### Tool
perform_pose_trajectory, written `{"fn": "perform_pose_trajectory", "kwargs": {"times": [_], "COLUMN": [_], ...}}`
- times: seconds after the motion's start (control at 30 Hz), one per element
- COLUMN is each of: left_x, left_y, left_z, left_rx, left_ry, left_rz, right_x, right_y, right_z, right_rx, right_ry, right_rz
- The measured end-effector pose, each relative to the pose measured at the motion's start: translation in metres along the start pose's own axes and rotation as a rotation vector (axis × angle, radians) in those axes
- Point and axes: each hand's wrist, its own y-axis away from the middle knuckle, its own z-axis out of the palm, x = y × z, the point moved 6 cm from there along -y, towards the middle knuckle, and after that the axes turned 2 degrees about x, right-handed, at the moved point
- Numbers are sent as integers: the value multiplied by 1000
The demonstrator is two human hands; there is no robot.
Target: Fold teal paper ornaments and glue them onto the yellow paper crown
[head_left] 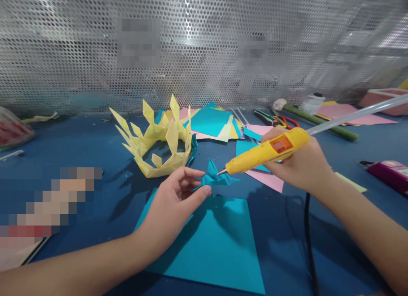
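At the centre of the frame my left hand [174, 198] pinches a small folded teal paper piece [214, 177] above a flat teal paper sheet [219, 245]. My right hand [299, 160] grips a yellow plastic glue gun [266, 150], its nozzle touching the fold.

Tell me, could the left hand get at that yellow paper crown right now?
Probably yes. The left hand pinches a small teal folded piece, but the yellow paper crown sits just beyond it with nothing between.
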Motion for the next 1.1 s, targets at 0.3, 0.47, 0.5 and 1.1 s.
{"fn": "perform_pose_trajectory", "kwargs": {"times": [0.3,0.47,0.5,1.1], "left_x": [1,1,1,2], "left_y": [2,2,2,1], "left_z": [1,2,2,3], "left_rx": [-7,-10,-9,-14], "left_ry": [12,19,19,32], "left_rz": [-2,0,1,5], "right_x": [1,1,1,5], "right_y": [1,1,1,2], "right_z": [0,0,0,0], "right_rx": [12,8,12,-13], "right_ry": [16,25,30,55], "right_rz": [-12,-18,-18,40]}}
